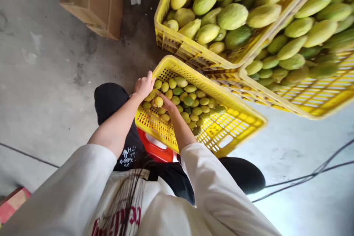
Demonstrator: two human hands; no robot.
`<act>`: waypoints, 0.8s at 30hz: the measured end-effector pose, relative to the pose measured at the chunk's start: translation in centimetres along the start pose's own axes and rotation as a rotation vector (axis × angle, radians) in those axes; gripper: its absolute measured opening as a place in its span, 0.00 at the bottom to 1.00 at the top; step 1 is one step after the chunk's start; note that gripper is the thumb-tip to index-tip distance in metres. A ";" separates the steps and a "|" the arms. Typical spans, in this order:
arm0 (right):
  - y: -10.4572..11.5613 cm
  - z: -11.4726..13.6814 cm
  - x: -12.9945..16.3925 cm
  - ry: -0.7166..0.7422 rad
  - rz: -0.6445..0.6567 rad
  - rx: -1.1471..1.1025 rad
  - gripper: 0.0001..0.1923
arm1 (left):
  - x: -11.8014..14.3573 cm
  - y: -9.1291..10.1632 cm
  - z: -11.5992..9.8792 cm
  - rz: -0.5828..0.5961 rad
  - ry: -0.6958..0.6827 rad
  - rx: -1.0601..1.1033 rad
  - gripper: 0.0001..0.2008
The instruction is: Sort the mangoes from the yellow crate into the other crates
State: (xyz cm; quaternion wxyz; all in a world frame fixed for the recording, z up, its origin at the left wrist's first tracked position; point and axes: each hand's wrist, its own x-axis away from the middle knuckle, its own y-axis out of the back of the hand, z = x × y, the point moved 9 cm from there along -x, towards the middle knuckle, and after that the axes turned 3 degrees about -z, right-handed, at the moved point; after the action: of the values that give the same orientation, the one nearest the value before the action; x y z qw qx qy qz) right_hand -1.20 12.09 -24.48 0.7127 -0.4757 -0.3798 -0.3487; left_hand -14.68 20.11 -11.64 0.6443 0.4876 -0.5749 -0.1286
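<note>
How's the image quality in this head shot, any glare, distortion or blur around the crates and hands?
Head view: wide-angle stretch enlarges the mangoes at top right and bends the near crate; bright glare washes the floor at bottom right; left hand and right hand look sharp; the sleeves are slightly soft.

Fruit sorting/packing area, warehouse-type. Bare stained concrete floor (pixel 49 81), yellow plastic crates (pixel 235 118) packed with green-yellow mangoes (pixel 232 16), two bigger crates (pixel 318 99) stacked alongside. Cardboard box (pixel 94 0) on the floor, loose cables (pixel 309 177) running across it. Red crate (pixel 155 149) under the near one.
</note>
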 end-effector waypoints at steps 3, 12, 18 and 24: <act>0.6 -0.7 4.0 -0.028 -0.035 -0.159 0.19 | -0.4 0.1 0.6 -0.034 0.008 0.069 0.31; 0.7 -2.4 17.8 0.344 -0.004 -0.547 0.27 | 1.4 4.0 -1.5 -0.247 0.007 0.265 0.30; -1.5 -2.5 23.0 0.517 0.038 -0.581 0.24 | 11.1 1.7 -6.6 0.115 -0.164 0.784 0.20; -3.7 -7.2 25.8 0.460 0.028 -0.390 0.19 | 23.7 -5.0 -4.6 0.314 -0.221 1.236 0.20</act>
State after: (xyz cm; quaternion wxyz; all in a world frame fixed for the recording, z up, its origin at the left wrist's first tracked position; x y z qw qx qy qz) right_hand 9.23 0.71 -2.32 0.6799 -0.5173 -0.1277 -0.5038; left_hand -1.49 2.63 -0.27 0.1929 0.6627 -0.6702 0.2727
